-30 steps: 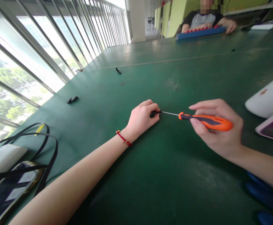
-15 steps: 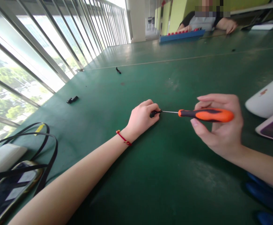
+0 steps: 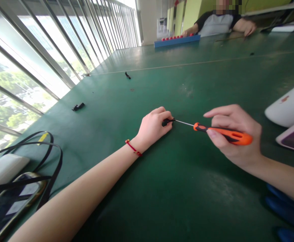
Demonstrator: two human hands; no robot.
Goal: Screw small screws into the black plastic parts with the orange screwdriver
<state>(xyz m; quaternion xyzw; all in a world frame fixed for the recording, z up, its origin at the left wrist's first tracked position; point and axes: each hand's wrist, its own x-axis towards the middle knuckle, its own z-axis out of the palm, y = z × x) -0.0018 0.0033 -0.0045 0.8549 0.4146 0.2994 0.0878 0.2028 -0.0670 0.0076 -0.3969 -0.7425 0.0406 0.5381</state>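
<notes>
Left hand (image 3: 153,127) still pressed to the green table (image 3: 162,188), fingertips pinched on a small black part (image 3: 165,122), mostly hidden, so shape unclear. Right hand (image 3: 234,134) closed around the orange screwdriver (image 3: 222,133), its tip meeting the part. Handle now tilted lower than half a second ago, fingers curled over it again. Across the table, blue tray (image 3: 177,41) slid further left.
</notes>
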